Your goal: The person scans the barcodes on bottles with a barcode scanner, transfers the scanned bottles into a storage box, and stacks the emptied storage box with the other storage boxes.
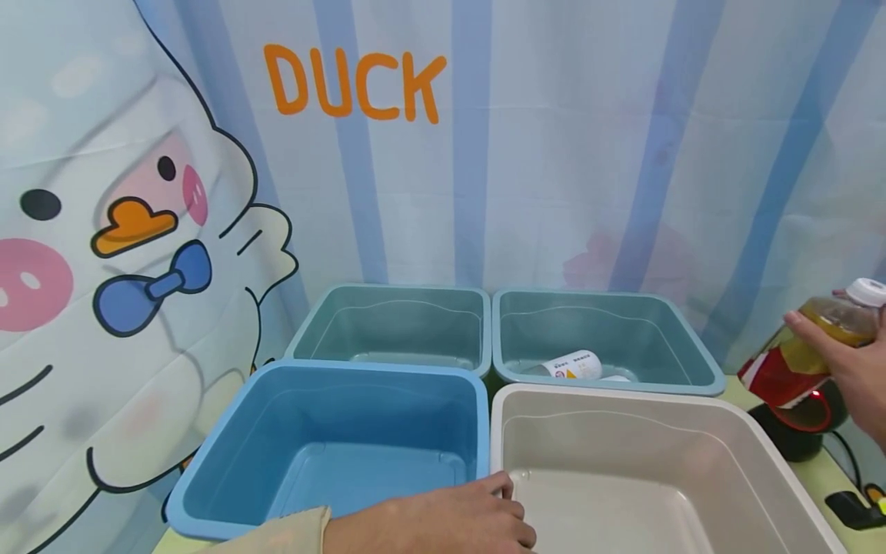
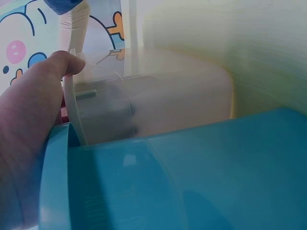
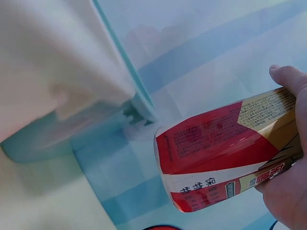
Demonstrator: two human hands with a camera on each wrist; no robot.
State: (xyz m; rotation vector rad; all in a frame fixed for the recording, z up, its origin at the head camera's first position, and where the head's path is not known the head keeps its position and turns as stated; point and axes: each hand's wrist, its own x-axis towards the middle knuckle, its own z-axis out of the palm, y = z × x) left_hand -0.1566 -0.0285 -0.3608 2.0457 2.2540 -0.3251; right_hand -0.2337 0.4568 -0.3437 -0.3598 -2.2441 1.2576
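In the head view, my right hand [image 1: 861, 377] grips a plastic bottle [image 1: 796, 369] with a white cap and a red and gold label. The bottle is tilted, out past the right side of the bins. The right wrist view shows its printed label [image 3: 216, 148] close up, with fingers around the upper part. My left hand [image 1: 436, 519] is at the beige bin [image 1: 612, 396], its fingers curled over the left rim where it meets the blue bin [image 1: 388, 369]. The left wrist view has the thumb [image 2: 67, 62] hooked on that rim.
Two green bins stand behind, left [image 1: 401, 288] and right [image 1: 574, 296]. A white labelled container [image 1: 574, 365] lies in the right one. A black device [image 1: 796, 431] with a cable sits beyond the beige bin. A printed duck curtain [image 1: 554, 154] hangs behind.
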